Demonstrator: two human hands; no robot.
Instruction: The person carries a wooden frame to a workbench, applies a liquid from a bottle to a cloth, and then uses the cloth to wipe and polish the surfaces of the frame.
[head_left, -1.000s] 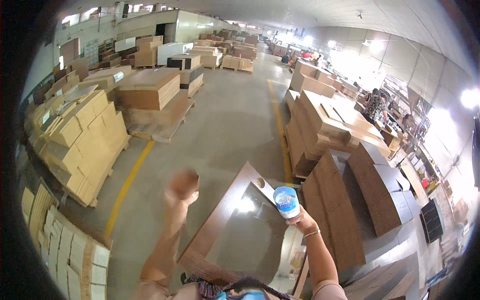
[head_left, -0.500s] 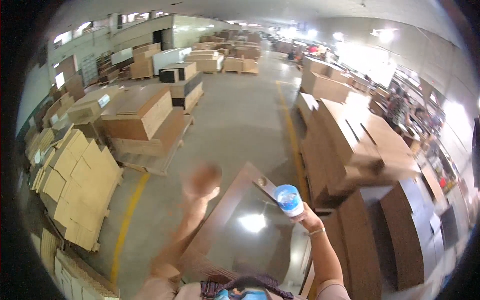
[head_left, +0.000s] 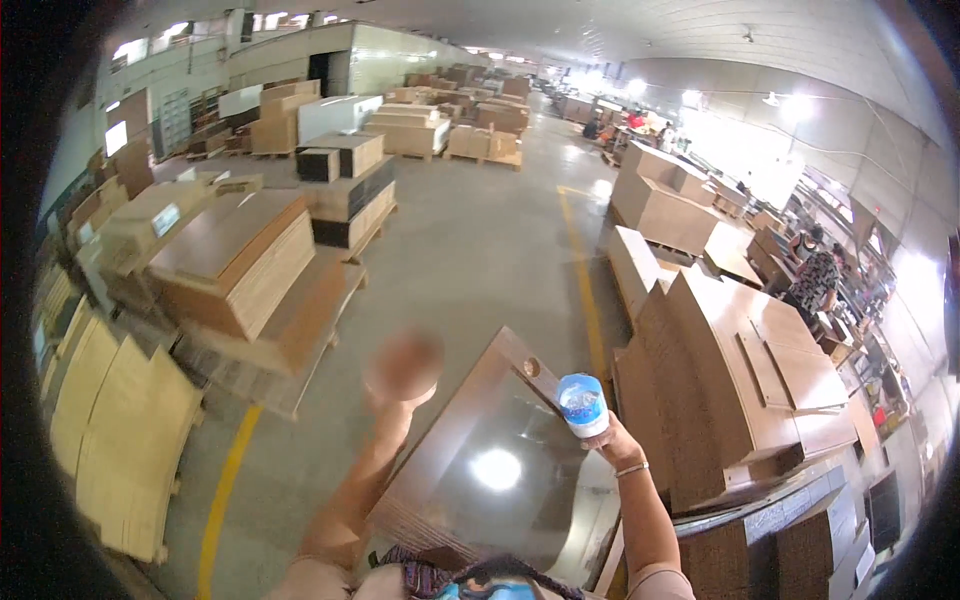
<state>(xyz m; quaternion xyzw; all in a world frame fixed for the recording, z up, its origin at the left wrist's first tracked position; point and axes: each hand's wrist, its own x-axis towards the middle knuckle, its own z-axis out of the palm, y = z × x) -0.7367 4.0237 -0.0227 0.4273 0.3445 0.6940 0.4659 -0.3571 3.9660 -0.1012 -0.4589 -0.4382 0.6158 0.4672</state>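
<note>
- One brown-framed glossy panel (head_left: 510, 430) is slanting at six o'clock, between the forearms (head_left: 350, 490), probably leaning close for support, since neither hand is visibly gripping it.
- Here at half past four, the right hand (head_left: 612, 440) is clamping a blue-and-white container (head_left: 582, 402) by its lower end, seemingly keeping the blue part uncovered; that forearm is angling up and inward.
- And the left hand (head_left: 402, 388) is hovering raised at half past seven, blurring badly: I can't tell whether it's closing on anything.
- Farther out, brown boards (head_left: 690, 380) are sitting stacked toward four o'clock.
- Beyond, a co-worker (head_left: 815, 280) is standing at three.
</note>
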